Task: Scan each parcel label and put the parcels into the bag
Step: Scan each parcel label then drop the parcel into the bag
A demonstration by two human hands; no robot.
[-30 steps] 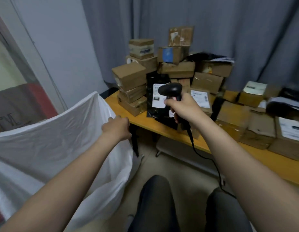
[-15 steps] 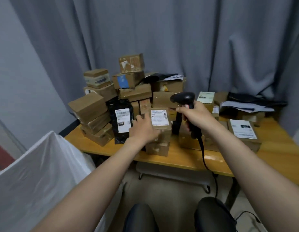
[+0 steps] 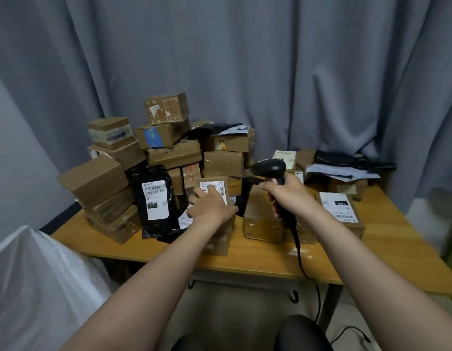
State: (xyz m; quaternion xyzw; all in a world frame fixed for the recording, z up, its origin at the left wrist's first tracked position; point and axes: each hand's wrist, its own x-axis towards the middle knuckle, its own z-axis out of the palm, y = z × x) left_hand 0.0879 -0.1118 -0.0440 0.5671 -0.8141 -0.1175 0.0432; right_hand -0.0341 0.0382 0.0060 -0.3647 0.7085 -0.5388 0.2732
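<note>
Head view only, and I report what it shows. My left hand [image 3: 211, 207] lies across the top of a small labelled parcel [image 3: 218, 185], fingers [image 3: 207, 192] curled over its white barcode label and the thumb against its right side, so it grips the box. The parcel stands near the front middle of the wooden table [image 3: 270, 257], apparently on top of another carton [image 3: 217, 243]; the forearm hides the join, so I cannot confirm this. My right hand [image 3: 288, 196] is wrapped round the handle of a black scanner [image 3: 269, 168], held above the table just to the right of the parcel, with the scanner head turned left toward the label. No scan light is visible on the label. The scanner cable [image 3: 299, 252] hangs from the handle over the table's front edge. Just left of the parcel a black mailer [image 3: 154, 198] leans upright with its white label facing me. Behind and left of it rises a stack of cartons [image 3: 98, 178], several high, reaching back to the grey curtain [image 3: 245, 72]. A plain brown box [image 3: 260, 219] sits directly under the right hand, and a flat box [image 3: 339, 209] with a label on top lies further right, apart from the hand. The white bag [image 3: 37, 287] stands at the lower left, off the table and well apart from the parcel; its contents cannot be seen from this angle.
</note>
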